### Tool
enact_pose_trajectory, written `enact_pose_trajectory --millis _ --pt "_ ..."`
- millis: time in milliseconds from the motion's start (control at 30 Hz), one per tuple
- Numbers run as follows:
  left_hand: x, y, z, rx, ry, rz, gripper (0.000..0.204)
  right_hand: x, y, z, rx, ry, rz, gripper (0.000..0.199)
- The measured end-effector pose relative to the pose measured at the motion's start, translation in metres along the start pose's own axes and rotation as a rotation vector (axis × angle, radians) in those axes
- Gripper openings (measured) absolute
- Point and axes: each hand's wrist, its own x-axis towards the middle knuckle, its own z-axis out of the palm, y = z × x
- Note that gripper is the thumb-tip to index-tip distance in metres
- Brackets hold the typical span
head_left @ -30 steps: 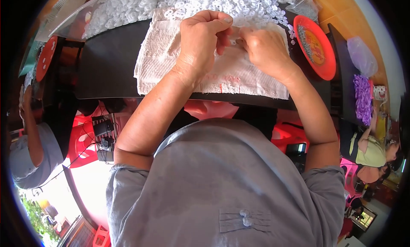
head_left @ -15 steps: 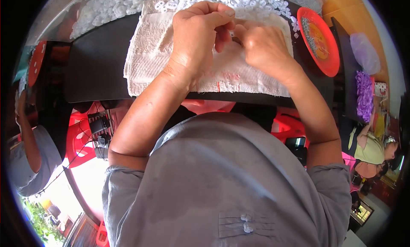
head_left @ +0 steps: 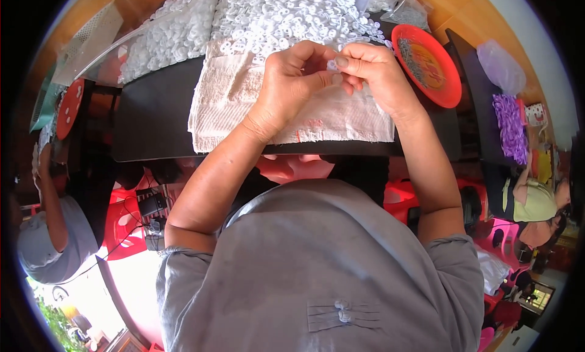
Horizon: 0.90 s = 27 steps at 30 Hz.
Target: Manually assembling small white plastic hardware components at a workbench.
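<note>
My left hand [head_left: 291,84] and my right hand [head_left: 373,72] meet fingertip to fingertip above a white towel [head_left: 237,102] on a black table [head_left: 152,114]. Between the fingertips sits a small white plastic piece [head_left: 332,64], pinched from both sides. Just beyond my hands lies a large heap of small white plastic rings [head_left: 274,17], spilling onto the towel's far edge.
A red plate [head_left: 429,66] with small metal parts stands right of my hands. A clear bag of white pieces [head_left: 164,38] lies at the far left. Purple pieces [head_left: 510,123] lie on a neighbouring table. Other people sit at the left [head_left: 46,230] and right [head_left: 536,200]. Red stools stand below.
Both hands stay together over the towel, their fingers shifting on the small white piece. The view has tilted, so the heap and table sit slightly lower in the picture.
</note>
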Motion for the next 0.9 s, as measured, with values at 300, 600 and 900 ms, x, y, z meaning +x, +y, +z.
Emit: enact_pose_trajectory --millis 300,600,900 --pt "-0.008 0.015 -0.006 0.029 0.139 0.067 0.014 -0.018 0.0 0.002 -0.066 0.077 -0.053 0.02" --pt "0.055 0.122 -0.151 0.666 0.651 0.351 0.017 -0.031 0.017 0.006 -1.066 0.144 -0.585 0.005" --pt "0.017 0.029 -0.056 0.787 0.021 0.247 0.008 -0.039 0.031 0.016 -1.169 0.24 -0.589 0.011"
